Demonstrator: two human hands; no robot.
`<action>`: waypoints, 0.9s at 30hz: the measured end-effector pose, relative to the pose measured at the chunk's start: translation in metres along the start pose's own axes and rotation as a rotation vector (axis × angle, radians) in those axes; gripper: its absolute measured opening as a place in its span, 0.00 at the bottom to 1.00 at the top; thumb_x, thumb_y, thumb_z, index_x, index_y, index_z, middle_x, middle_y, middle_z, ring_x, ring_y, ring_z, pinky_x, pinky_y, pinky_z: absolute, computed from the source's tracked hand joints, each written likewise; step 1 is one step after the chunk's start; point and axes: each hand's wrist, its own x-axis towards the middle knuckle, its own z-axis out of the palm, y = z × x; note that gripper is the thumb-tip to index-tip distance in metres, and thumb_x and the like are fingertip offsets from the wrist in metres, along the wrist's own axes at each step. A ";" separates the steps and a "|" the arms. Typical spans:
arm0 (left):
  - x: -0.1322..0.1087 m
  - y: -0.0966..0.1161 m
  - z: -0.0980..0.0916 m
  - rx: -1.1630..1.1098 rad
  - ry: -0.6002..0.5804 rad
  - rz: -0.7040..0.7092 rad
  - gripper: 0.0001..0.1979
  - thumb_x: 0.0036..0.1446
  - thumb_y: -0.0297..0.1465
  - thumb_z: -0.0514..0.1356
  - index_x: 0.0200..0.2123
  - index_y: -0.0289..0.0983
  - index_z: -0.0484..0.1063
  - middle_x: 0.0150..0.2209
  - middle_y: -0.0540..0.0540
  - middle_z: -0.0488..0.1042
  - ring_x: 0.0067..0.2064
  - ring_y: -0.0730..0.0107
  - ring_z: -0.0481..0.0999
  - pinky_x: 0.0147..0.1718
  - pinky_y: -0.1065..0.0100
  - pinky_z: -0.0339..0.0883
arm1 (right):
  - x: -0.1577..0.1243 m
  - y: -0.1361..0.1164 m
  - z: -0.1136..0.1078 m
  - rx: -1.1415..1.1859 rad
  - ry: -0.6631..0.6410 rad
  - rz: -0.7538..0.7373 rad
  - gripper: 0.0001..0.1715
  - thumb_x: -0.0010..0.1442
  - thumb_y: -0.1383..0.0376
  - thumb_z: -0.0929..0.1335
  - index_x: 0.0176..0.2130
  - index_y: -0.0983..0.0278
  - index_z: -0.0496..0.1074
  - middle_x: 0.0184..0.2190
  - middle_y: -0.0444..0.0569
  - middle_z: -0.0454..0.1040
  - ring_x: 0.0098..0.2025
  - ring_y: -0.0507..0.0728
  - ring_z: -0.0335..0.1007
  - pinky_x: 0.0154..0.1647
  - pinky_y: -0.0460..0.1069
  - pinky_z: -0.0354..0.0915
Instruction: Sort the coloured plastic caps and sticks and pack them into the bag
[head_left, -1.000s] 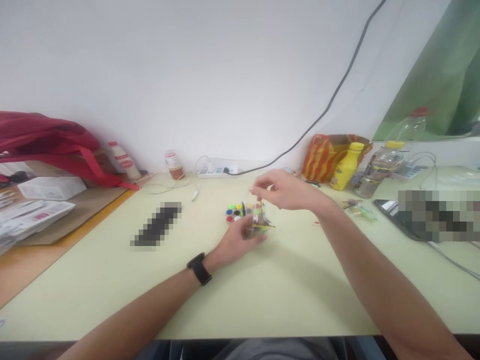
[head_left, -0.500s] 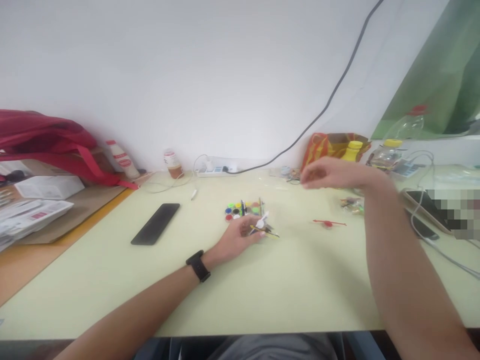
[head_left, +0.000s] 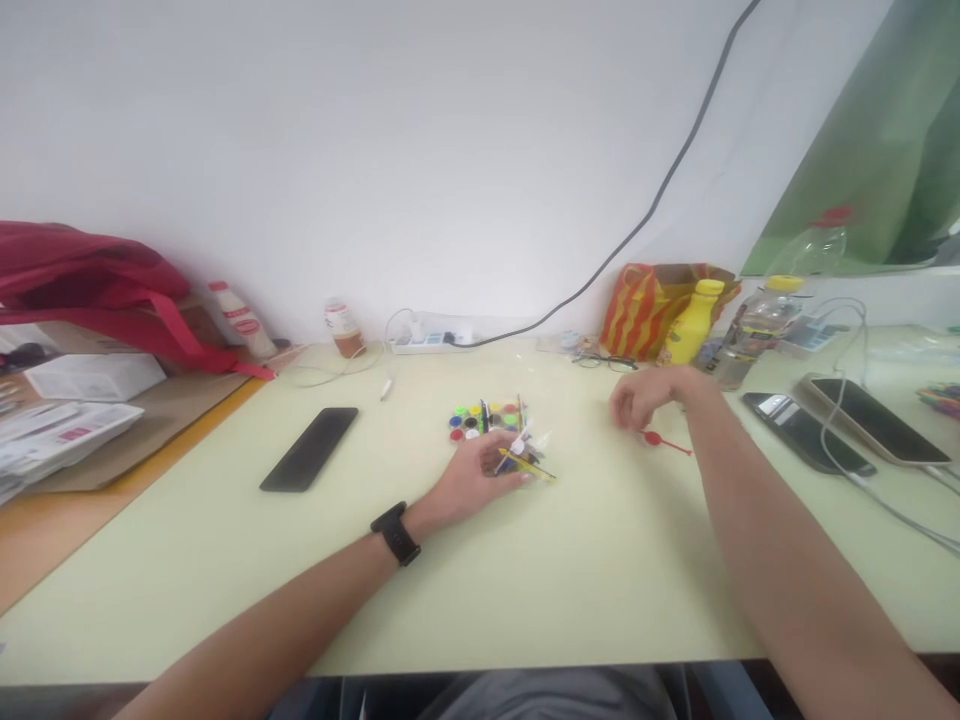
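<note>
My left hand (head_left: pixel 487 470), with a black watch on its wrist, is curled around a small bunch of thin plastic arrow-shaped pointers. A yellow pointer (head_left: pixel 534 467) and a white pointer (head_left: pixel 519 445) stick out past the thumb. Just behind this hand lies a group of small coloured round pots or caps (head_left: pixel 471 422), partly covered by it. My right hand (head_left: pixel 649 397) is over the table to the right, its fingers pinched together at the left end of a red arrow-shaped pointer (head_left: pixel 654 438). That end is hidden by the fingertips.
A black phone (head_left: pixel 310 450) lies at the left. Bottles, including a yellow one (head_left: pixel 691 322), stand before a striped bag (head_left: pixel 634 310) near the wall. Glasses (head_left: pixel 606 361) lie by the bag. Two phones (head_left: pixel 806 432) and white cables are at the right. A power strip (head_left: pixel 427 340) sits behind.
My right hand has come down and toward me, from near the bag to the red pointer, whose left end has tipped up slightly. My left hand has stayed in place.
</note>
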 end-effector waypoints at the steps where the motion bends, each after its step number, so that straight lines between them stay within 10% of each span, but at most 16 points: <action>1: 0.000 0.000 0.000 0.008 0.003 -0.005 0.23 0.55 0.38 0.73 0.51 0.37 0.76 0.52 0.40 0.80 0.51 0.56 0.80 0.53 0.58 0.73 | -0.007 -0.001 -0.006 0.019 0.041 -0.047 0.20 0.39 0.56 0.79 0.31 0.63 0.80 0.32 0.52 0.81 0.38 0.61 0.78 0.41 0.52 0.71; 10: 0.001 -0.005 -0.002 0.002 0.010 0.025 0.23 0.55 0.38 0.73 0.50 0.36 0.76 0.53 0.39 0.79 0.50 0.57 0.80 0.51 0.59 0.73 | -0.093 -0.078 -0.011 0.333 0.844 -0.648 0.18 0.56 0.49 0.77 0.35 0.60 0.79 0.36 0.52 0.81 0.39 0.60 0.77 0.40 0.54 0.72; 17: 0.002 -0.006 -0.002 -0.004 0.016 0.031 0.23 0.54 0.39 0.73 0.50 0.36 0.76 0.51 0.39 0.80 0.48 0.58 0.80 0.49 0.60 0.74 | -0.085 -0.130 0.011 0.178 0.766 -0.760 0.11 0.59 0.56 0.74 0.36 0.62 0.80 0.34 0.49 0.81 0.37 0.58 0.77 0.37 0.51 0.70; 27: 0.001 0.000 -0.002 -0.021 0.021 0.070 0.22 0.57 0.36 0.72 0.53 0.37 0.76 0.55 0.37 0.79 0.55 0.52 0.79 0.56 0.54 0.72 | -0.057 -0.130 0.020 -0.178 0.542 -0.611 0.08 0.58 0.66 0.70 0.34 0.59 0.82 0.38 0.48 0.78 0.36 0.56 0.71 0.34 0.50 0.65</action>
